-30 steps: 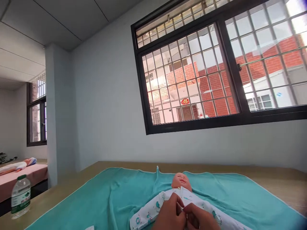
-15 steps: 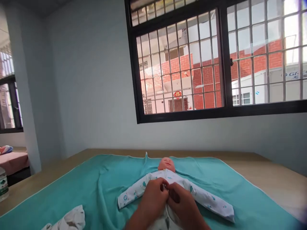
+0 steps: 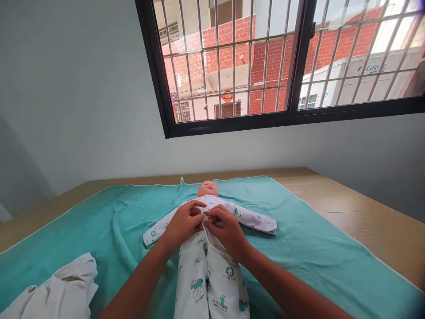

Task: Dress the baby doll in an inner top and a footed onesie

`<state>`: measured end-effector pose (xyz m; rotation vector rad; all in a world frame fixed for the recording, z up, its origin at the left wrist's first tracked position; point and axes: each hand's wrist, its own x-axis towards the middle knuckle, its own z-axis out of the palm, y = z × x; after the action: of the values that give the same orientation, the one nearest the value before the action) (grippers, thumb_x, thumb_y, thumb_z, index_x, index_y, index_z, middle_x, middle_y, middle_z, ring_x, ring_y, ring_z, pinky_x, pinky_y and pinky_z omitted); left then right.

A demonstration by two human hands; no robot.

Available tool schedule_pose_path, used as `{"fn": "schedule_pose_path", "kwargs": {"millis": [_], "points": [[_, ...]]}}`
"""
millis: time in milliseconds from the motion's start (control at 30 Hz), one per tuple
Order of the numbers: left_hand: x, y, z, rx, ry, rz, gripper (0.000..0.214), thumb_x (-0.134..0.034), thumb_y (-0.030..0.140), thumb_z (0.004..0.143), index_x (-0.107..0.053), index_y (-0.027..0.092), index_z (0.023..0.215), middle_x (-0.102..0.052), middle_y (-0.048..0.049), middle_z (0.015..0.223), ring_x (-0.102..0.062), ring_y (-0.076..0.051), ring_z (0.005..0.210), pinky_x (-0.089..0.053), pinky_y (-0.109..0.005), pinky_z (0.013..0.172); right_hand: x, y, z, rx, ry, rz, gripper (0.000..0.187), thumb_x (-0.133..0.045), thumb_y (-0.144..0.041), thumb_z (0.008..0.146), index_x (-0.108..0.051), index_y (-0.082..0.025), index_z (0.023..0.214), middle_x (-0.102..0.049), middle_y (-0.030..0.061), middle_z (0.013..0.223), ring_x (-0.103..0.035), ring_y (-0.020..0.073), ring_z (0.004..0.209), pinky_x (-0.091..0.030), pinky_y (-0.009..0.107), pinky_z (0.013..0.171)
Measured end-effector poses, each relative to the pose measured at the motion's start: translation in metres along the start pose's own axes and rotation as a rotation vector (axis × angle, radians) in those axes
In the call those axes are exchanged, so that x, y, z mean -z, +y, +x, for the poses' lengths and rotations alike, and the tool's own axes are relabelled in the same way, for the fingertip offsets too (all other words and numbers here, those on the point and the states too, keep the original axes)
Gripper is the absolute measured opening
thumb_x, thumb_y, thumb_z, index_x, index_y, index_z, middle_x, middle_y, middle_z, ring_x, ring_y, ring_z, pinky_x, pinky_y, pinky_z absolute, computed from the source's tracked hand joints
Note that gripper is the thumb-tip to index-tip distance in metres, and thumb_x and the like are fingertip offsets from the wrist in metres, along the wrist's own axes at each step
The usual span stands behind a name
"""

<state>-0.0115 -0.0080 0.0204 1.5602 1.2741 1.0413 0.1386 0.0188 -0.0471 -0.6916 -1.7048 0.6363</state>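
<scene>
A baby doll (image 3: 207, 188) lies on its back on a teal towel (image 3: 299, 230), head toward the window. It wears a white printed sleepsuit (image 3: 207, 274) with the sleeves spread to both sides. My left hand (image 3: 183, 223) and my right hand (image 3: 224, 229) meet at the doll's chest. Both hands pinch the front edges of the sleepsuit, fingertips pressed together just below the doll's chin.
The towel covers a wooden table (image 3: 372, 221) set against a pale wall. A crumpled white cloth (image 3: 63, 290) lies on the towel at the lower left. A barred window (image 3: 265, 62) fills the wall above and shows red brick buildings outside.
The view has tilted down and swung right, so the doll's whole body and my forearms now show. The water bottle at the left has left the view. My hands stay pinched at the doll's chest.
</scene>
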Motion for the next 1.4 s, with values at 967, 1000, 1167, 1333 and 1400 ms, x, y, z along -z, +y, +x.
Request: {"fn": "schedule_pose_path", "kwargs": {"millis": [967,1000,1167,1333,1400], "points": [[0.010,-0.013,0.004,0.071,-0.036,-0.213,0.032,-0.074,0.024,0.067,-0.058,0.017,0.094,-0.063,0.0015,0.074,-0.059,-0.010,0.068,-0.050,-0.022,0.066,0.009,0.006,0.005,0.017,-0.048,-0.149,0.002,-0.067,-0.022,0.080,-0.067,-0.020,0.080,-0.064,0.0005,0.078,-0.057,0.0150,0.073,-0.045,0.028,0.069],[0.009,-0.014,0.004,0.064,-0.028,-0.203,0.031,-0.074,0.023,0.066,-0.059,0.017,0.093,-0.062,0.0024,0.072,-0.058,-0.009,0.066,-0.048,-0.021,0.064,0.009,0.006,0.005,0.031,-0.050,-0.173,0.003,-0.066,-0.022,0.081,-0.067,-0.020,0.079,-0.064,0.0007,0.077,-0.056,0.0148,0.072,-0.045,0.028,0.068],[0.008,-0.016,0.006,0.050,-0.006,-0.149,0.024,-0.071,0.023,0.069,-0.060,0.018,0.089,-0.059,0.0043,0.070,-0.056,-0.008,0.061,-0.044,-0.018,0.056,0.008,0.008,0.005,0.053,-0.051,-0.236,0.002,-0.066,-0.018,0.081,-0.065,-0.020,0.080,-0.063,0.0004,0.078,-0.056,0.0142,0.071,-0.044,0.027,0.067],[0.010,-0.010,0.004,0.005,-0.036,0.027,0.009,-0.066,0.021,0.071,-0.067,0.016,0.078,-0.064,0.0013,0.071,-0.055,-0.009,0.062,-0.043,-0.018,0.055,0.009,0.006,0.004,0.068,-0.094,-0.313,0.007,-0.062,-0.016,0.084,-0.064,-0.019,0.078,-0.064,0.0003,0.078,-0.056,0.0139,0.071,-0.043,0.027,0.068],[0.009,-0.008,0.003,-0.013,-0.024,0.061,0.009,-0.066,0.019,0.070,-0.070,0.015,0.078,-0.067,0.0001,0.074,-0.056,-0.009,0.065,-0.044,-0.019,0.058,0.009,0.005,0.004,0.103,-0.108,-0.347,0.014,-0.056,-0.017,0.089,-0.064,-0.019,0.078,-0.064,0.0016,0.081,-0.057,0.0141,0.073,-0.043,0.027,0.070]]}}
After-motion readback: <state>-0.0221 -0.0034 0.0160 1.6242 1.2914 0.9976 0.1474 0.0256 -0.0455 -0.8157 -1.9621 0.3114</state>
